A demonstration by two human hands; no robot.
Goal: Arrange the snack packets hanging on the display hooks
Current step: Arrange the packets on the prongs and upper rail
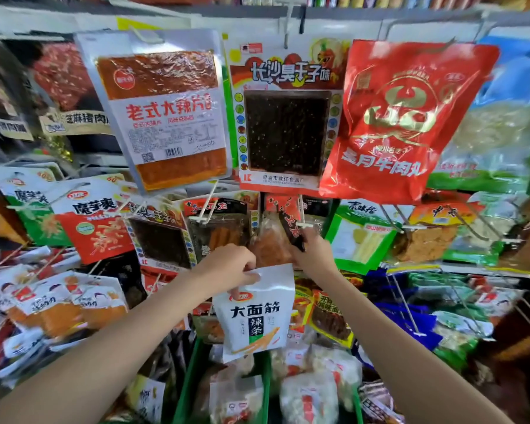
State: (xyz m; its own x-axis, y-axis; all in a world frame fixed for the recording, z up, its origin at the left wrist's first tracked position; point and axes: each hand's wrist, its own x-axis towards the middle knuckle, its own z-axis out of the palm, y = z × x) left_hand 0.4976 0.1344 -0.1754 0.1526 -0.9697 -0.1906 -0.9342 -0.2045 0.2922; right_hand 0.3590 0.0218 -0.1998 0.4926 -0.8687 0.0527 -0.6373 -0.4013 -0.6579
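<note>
A white snack packet (257, 313) with black characters and a green band hangs from my left hand (230, 264), which pinches its top edge near the hang hole. Just right of it, my right hand (314, 255) grips the lower end of a red and black packet (289, 221) hanging on a white display hook (303, 224) in the middle row. Behind both hands hangs an orange packet (270, 243) on the same row.
Large packets hang on the top row: an orange sheet snack (166, 114), a dark square one (285, 127), a red bag (401, 117). Bare hook ends (410, 319) stick out at the right. Green bins (193, 377) of loose packets stand below.
</note>
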